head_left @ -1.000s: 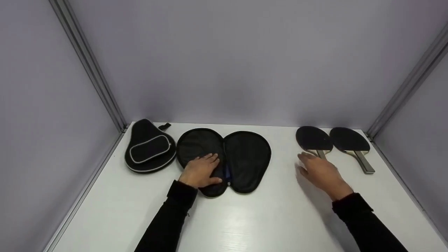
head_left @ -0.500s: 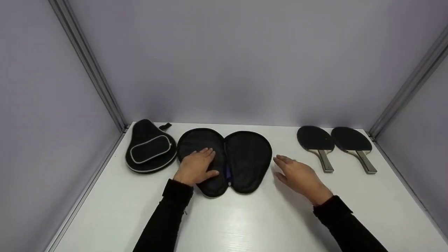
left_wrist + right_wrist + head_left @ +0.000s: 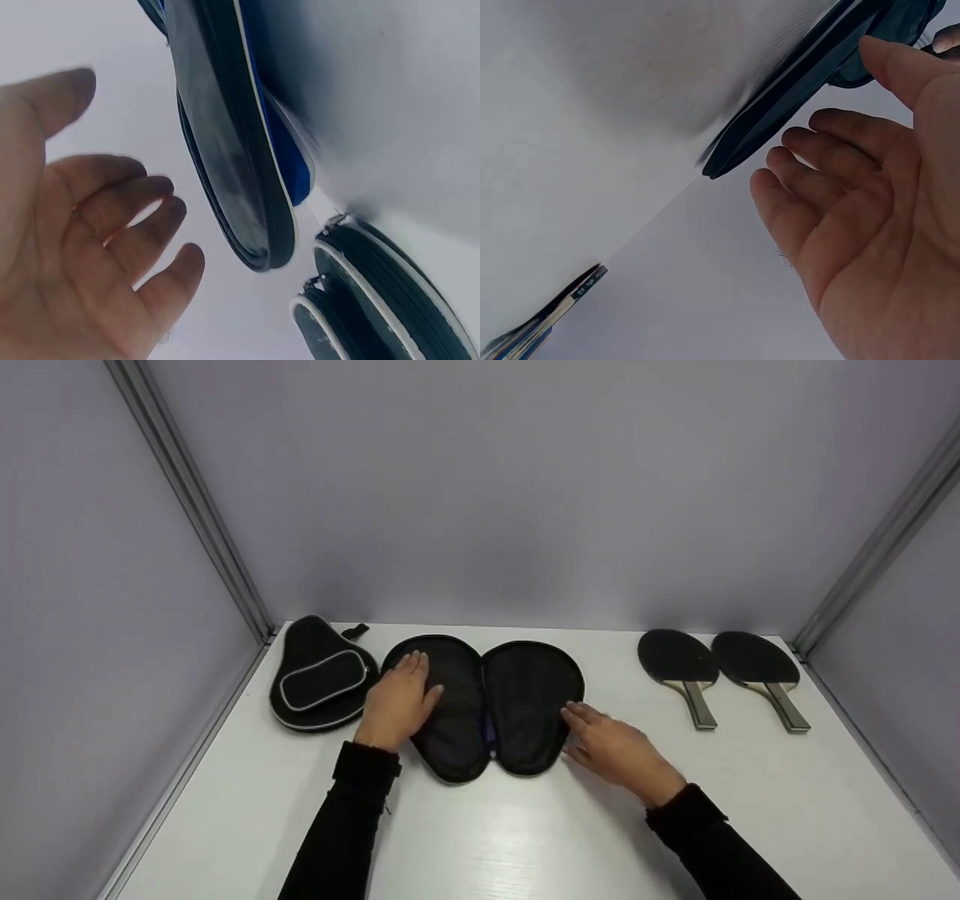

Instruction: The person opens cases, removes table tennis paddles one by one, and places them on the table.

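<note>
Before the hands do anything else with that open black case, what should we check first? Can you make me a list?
1. Open case lies flat, both halves spread: ok.
2. Left hand over the case's left half, holding nothing: ok.
3. Right hand at the right half's edge, fingers relaxed: ok.
4. Two paddles flat on the table, apart from the hands: ok.
5. Closed case out of the way: ok.
6. Anything inside the open case: cannot tell.

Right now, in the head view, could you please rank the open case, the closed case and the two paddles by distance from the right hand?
1. Open case, touching the right hand on its left.
2. Two paddles, back right.
3. Closed case, far left.
</note>
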The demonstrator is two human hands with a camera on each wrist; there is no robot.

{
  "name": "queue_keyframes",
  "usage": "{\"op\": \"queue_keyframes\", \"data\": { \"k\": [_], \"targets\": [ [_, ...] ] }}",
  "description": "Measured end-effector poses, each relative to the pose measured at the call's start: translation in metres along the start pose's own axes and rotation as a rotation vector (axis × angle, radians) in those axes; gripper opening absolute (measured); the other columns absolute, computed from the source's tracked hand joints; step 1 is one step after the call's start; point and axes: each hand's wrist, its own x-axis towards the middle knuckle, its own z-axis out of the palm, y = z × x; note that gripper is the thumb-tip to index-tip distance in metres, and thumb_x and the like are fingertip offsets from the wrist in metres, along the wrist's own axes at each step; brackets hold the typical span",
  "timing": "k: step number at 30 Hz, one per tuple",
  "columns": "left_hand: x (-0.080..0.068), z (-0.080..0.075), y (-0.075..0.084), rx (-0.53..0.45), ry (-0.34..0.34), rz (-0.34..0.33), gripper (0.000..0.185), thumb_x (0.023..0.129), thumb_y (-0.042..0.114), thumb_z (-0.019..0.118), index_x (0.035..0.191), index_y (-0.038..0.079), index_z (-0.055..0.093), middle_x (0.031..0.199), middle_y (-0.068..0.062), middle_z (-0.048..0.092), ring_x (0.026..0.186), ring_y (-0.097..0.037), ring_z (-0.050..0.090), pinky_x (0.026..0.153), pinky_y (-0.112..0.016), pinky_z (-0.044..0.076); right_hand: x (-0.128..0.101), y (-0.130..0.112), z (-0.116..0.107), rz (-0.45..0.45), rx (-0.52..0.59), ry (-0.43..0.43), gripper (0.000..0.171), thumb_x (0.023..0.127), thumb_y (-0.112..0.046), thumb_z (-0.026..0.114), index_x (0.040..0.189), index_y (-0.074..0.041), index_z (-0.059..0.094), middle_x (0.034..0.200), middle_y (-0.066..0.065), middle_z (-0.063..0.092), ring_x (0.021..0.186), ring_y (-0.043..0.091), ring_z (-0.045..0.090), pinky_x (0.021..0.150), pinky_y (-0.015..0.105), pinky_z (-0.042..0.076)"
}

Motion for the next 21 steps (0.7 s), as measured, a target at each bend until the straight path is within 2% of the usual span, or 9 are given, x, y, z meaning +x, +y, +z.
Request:
{"op": "queue_keyframes", "data": {
  "k": [5, 8, 11, 15, 19, 21],
  "targets": [
    [-0.001, -0.004, -0.012, -0.059, 0.061, -0.104, 0.071, 0.122, 0.036, 0.061, 0.173, -0.011, 0.047, 0.181, -0.03, 0.05, 0.171, -0.046, 0.051, 0.142, -0.059, 0.045, 0.001, -0.002, 0.001, 0.019, 0.051, -0.066, 0.058, 0.114, -0.026, 0.078, 0.158, 0.01, 0.067, 0.167, 0.029, 0.067, 0.152, 0.047, 0.07, 0.109, 0.062, 0.069],
    [-0.001, -0.006, -0.019, -0.093, 0.078, -0.156, 0.07, 0.123, 0.033, 0.06, 0.17, -0.017, 0.047, 0.178, -0.036, 0.051, 0.169, -0.05, 0.052, 0.141, -0.061, 0.046, -0.001, -0.002, 0.001, -0.008, 0.05, -0.059, 0.056, 0.113, -0.026, 0.078, 0.154, 0.012, 0.069, 0.164, 0.03, 0.068, 0.149, 0.047, 0.072, 0.105, 0.06, 0.071],
    [-0.002, -0.007, -0.025, -0.128, 0.064, -0.197, 0.069, 0.124, 0.031, 0.057, 0.168, -0.021, 0.046, 0.175, -0.041, 0.051, 0.166, -0.054, 0.054, 0.139, -0.063, 0.048, -0.002, -0.003, 0.002, -0.037, 0.054, -0.047, 0.054, 0.113, -0.025, 0.079, 0.151, 0.013, 0.071, 0.161, 0.031, 0.071, 0.141, 0.049, 0.077, 0.098, 0.059, 0.073],
    [-0.004, -0.008, -0.03, -0.157, 0.04, -0.226, 0.066, 0.124, 0.03, 0.053, 0.164, -0.022, 0.049, 0.167, -0.043, 0.058, 0.156, -0.057, 0.062, 0.133, -0.065, 0.053, -0.001, -0.002, 0.002, -0.044, 0.078, -0.075, 0.053, 0.114, -0.025, 0.077, 0.151, 0.013, 0.071, 0.161, 0.031, 0.07, 0.137, 0.05, 0.078, 0.097, 0.06, 0.073],
    [-0.005, -0.008, -0.031, -0.167, 0.039, -0.227, 0.064, 0.124, 0.03, 0.052, 0.16, -0.022, 0.054, 0.157, -0.042, 0.067, 0.146, -0.058, 0.07, 0.124, -0.068, 0.059, 0.0, -0.001, 0.002, -0.047, 0.103, -0.125, 0.053, 0.115, -0.024, 0.075, 0.151, 0.014, 0.07, 0.162, 0.033, 0.069, 0.147, 0.05, 0.073, 0.108, 0.061, 0.07],
    [-0.005, -0.009, -0.03, -0.172, 0.038, -0.23, 0.063, 0.124, 0.031, 0.052, 0.16, -0.021, 0.055, 0.156, -0.042, 0.068, 0.145, -0.057, 0.071, 0.124, -0.068, 0.059, 0.0, 0.001, 0.001, -0.049, 0.117, -0.143, 0.053, 0.115, -0.025, 0.075, 0.152, 0.014, 0.07, 0.163, 0.034, 0.068, 0.15, 0.051, 0.071, 0.112, 0.062, 0.068]
  ]
}}
